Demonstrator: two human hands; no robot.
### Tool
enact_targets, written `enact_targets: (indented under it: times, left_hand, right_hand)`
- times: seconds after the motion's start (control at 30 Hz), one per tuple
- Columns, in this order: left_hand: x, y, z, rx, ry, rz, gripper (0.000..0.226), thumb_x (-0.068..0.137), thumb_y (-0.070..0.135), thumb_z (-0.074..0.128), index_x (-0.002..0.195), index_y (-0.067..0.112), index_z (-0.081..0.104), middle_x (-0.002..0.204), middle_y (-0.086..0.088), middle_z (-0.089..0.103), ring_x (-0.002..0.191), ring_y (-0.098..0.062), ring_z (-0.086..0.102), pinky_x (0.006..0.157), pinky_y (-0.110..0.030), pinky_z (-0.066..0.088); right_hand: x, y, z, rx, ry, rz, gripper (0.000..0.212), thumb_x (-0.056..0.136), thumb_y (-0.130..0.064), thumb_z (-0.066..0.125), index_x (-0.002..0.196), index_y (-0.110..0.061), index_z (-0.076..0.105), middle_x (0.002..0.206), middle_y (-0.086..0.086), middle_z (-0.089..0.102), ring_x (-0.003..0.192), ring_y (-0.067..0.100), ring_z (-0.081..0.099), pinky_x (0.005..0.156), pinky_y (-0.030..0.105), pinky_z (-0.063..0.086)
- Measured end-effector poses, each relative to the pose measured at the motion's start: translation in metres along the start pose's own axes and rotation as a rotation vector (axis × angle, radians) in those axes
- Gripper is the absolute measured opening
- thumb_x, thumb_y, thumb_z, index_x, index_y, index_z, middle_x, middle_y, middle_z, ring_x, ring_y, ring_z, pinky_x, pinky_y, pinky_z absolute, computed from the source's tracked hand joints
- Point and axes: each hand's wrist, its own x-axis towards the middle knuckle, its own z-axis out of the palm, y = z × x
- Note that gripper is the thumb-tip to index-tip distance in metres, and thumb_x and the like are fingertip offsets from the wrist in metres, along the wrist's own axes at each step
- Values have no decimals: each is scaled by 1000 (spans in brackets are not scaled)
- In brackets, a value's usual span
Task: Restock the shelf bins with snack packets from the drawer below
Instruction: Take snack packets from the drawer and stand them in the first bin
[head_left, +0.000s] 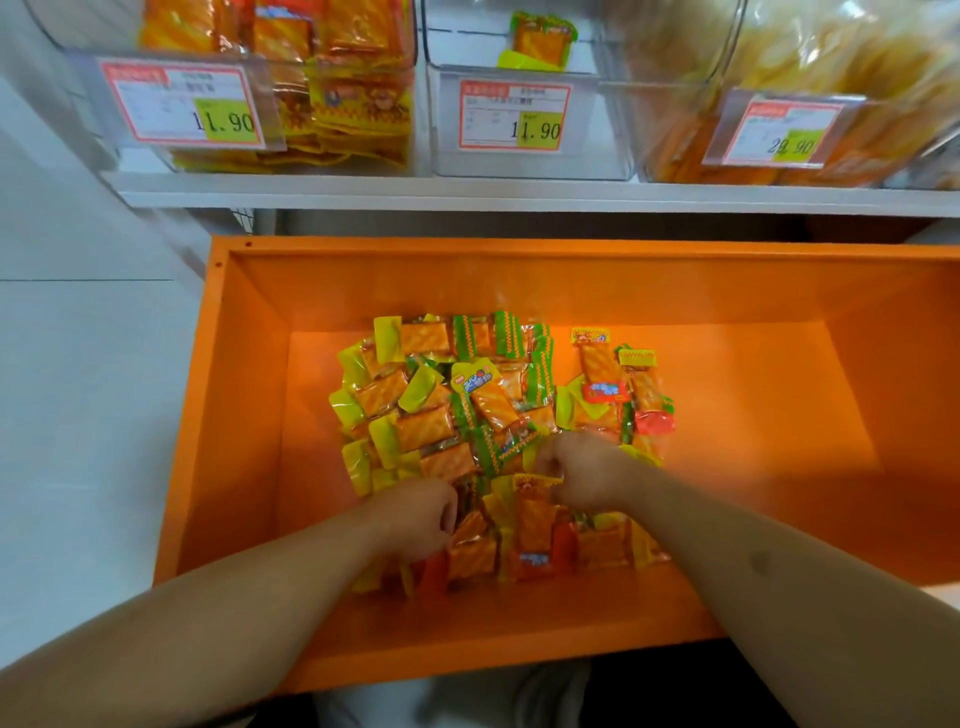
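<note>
1. Orange drawer (249, 415), pulled open below the shelf; its far wall lies toward 12 o'clock and its near rim toward 6 o'clock.
2. White shelf (363, 189), across the top of the view, carrying three clear bins side by side.
3. Right bin (675, 104), at 1 o'clock, filled with pale yellow packets that are blurred; its tag reads 28.90.
4. Left bin (83, 62), at 11 o'clock, well stocked with orange-and-yellow packets; price tag (182, 106) on its front reads 11.90.
5. Middle bin (597, 156), at 12 o'clock, holding a single packet at its back; its tag also reads 11.90.
6. Snack packets (415, 410), a heap of orange, yellow and green wrappers on the drawer floor, centred and running from the far wall toward the near rim.
7. Left hand (421, 519), at 7 o'clock of the heap, fingers curled down into the packets at its near edge; what they grasp is hidden.
8. Right hand (582, 467), just beside the left at 5 o'clock of the heap, fingers curled and pinching the yellow top edge of a long orange packet (532, 525).
</note>
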Motion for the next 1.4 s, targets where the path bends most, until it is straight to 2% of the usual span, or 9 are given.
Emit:
enact_targets:
  times: [0.17,0.3,0.43,0.6,0.73,0.9,1.1,1.23,1.4]
  left_hand:
    - [-5,0,-10,-83,52,-68,12,86,16,70,91,26,66,89,5,68,87,-17,64,64,-25,43]
    - [-17,-5,-22,-92,46,-154,26,82,25,74,107,20,70,96,-6,71,99,-24,69,67,-25,44]
    - [-36,-4,-33,-200,104,-200,17,86,28,70,71,20,66,81,-9,72,86,-24,70,59,-26,42]
    - [-77,15,-83,-267,362,-144,24,94,36,68,90,13,73,83,-6,72,80,-24,72,61,-33,49]
    - [-123,35,-140,-601,517,-50,13,101,22,65,98,10,68,88,-11,75,64,-18,76,59,-39,63]
    - [-185,53,-188,-882,630,108,15,103,11,61,109,21,69,105,-15,75,80,-36,78,80,-60,62]
    - [-226,75,-197,-996,741,313,39,105,12,56,120,44,75,120,5,74,96,-25,76,87,-47,63]
    - [-235,90,-199,-820,816,446,43,107,20,53,121,57,69,127,32,66,123,7,59,108,-30,48]
    - [-238,95,-200,-544,841,547,50,97,14,69,125,54,67,139,29,56,134,2,49,113,-31,40]
  right_hand:
    - [-5,-4,-2,82,16,9,4,89,-19,68,90,-22,71,98,1,70,96,22,66,73,25,44]
    - [-19,-8,-23,260,48,56,17,91,-18,68,79,-25,59,76,-7,58,75,14,59,61,24,42]
    - [-40,-16,-51,329,119,41,14,92,-17,70,83,-21,61,73,-7,56,74,17,58,57,23,39]
    - [-80,-30,-106,555,201,45,28,94,-13,68,75,-17,48,66,3,49,68,25,69,53,29,53]
    - [-131,-47,-158,1030,295,-32,11,95,0,62,87,-7,61,78,10,49,72,19,59,82,47,65]
    - [-191,-70,-205,1321,390,-189,21,100,-3,55,113,11,64,95,26,73,79,35,71,80,47,64]
    - [-207,-104,-205,1612,413,-209,32,98,-1,52,122,19,54,105,37,71,78,43,75,70,45,65]
    - [-202,-121,-207,1677,434,-208,21,100,-2,49,111,10,62,95,30,75,73,39,75,68,42,65]
    - [-194,-125,-212,1880,358,-239,27,96,-4,49,100,7,73,91,32,74,78,42,77,69,41,66]
